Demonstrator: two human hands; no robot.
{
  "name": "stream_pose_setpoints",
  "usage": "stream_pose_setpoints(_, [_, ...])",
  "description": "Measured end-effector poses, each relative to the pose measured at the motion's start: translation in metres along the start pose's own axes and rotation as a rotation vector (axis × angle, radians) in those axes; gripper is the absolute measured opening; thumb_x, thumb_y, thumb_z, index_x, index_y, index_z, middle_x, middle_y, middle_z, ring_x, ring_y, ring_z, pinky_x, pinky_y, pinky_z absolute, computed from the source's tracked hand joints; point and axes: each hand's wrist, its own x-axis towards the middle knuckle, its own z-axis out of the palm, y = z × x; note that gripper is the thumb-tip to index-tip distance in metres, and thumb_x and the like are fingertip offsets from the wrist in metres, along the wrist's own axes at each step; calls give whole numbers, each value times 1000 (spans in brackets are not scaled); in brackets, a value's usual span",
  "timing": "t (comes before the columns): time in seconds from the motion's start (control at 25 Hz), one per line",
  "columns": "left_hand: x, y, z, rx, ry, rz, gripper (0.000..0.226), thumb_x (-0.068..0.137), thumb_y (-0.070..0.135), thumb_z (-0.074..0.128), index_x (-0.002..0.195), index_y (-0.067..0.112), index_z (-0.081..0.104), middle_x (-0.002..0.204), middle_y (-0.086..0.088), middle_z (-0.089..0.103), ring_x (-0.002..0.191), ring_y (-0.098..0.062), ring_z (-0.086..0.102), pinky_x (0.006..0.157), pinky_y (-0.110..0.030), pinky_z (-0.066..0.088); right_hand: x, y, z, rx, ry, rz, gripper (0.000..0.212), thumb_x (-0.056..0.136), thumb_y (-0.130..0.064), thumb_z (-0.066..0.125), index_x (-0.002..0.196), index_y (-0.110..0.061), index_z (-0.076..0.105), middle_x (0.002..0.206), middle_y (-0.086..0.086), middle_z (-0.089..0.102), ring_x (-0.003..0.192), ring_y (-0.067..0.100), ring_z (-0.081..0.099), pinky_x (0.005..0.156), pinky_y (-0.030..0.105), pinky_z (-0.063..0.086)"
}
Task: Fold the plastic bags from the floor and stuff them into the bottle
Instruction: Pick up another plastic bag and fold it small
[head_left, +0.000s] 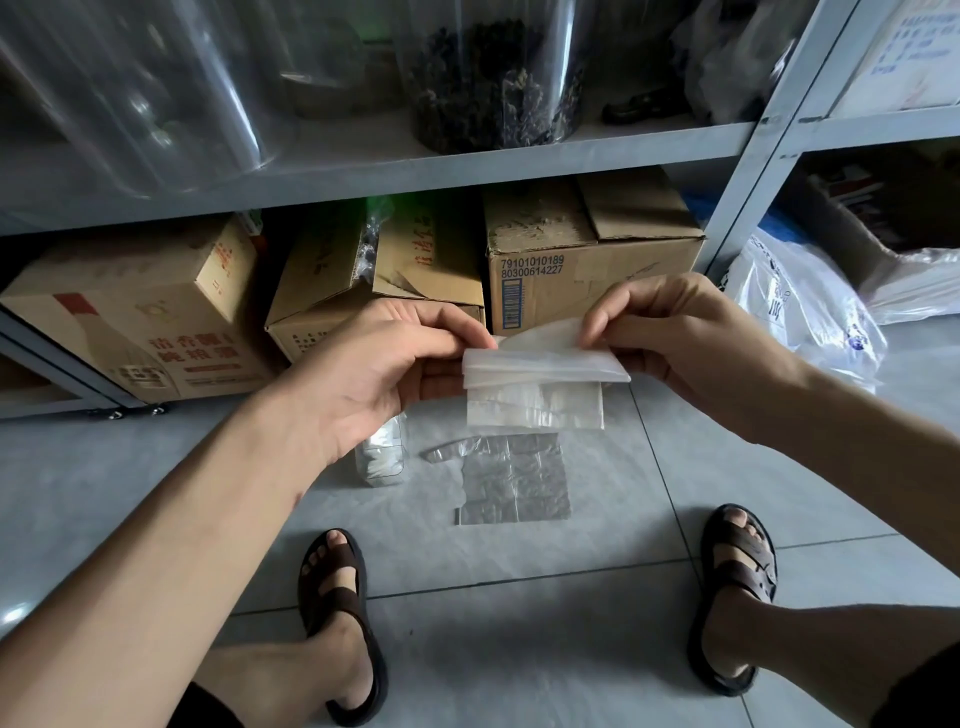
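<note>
Holds both bare forearms out ahead, angled inward from either side. Pinches the left end of a folded plastic bag with the left hand, thumb on top, fingers curled behind. Pinches its raised flap with the right hand, fingertips together, knuckles bent.

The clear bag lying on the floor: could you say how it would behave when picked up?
The floor bag looks thin and creased, so probably floppy and very light. Its glossy film may slip when pinched. The held bag droops likewise.
</note>
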Motion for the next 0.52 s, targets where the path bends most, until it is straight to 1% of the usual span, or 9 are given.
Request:
stream_pose_setpoints(0.2, [-2,0,2,-4,0,-1,35,93,-14,40,76,3,65,67,-1,70,49,-4,61,44,-15,49,-1,0,0,-46,8,-7,27,92,14,51,76,1,68,67,3,68,61,10,64,58,16,51])
stream_pose_setpoints(0.36, [-4,1,0,-53,-49,-43,32,96,2,41,83,7,69,75,-5,69,54,-9,63,45,-18,49,-2,-1,1,-137,21,-63,26,92,16,50,79,2,67,64,-4,69,59,4,63,56,13,49])
stream_pose_setpoints(0.44, [-3,1,0,-71,-66,-61,25,95,9,47,87,7,71,78,-7,71,57,-11,66,47,-19,51,-2,-1,2,-178,26,-81,27,92,16,50,80,0,68,63,-6,69,58,1,63,55,12,49])
stream_pose_setpoints(0.52, [-2,-1,2,-40,-43,-44,11,88,10,61,89,6,72,78,-6,72,59,-10,67,49,-19,53,-3,-1,3,-201,31,-95,29,91,17,50,79,-1,69,64,-7,69,59,1,63,56,12,49])
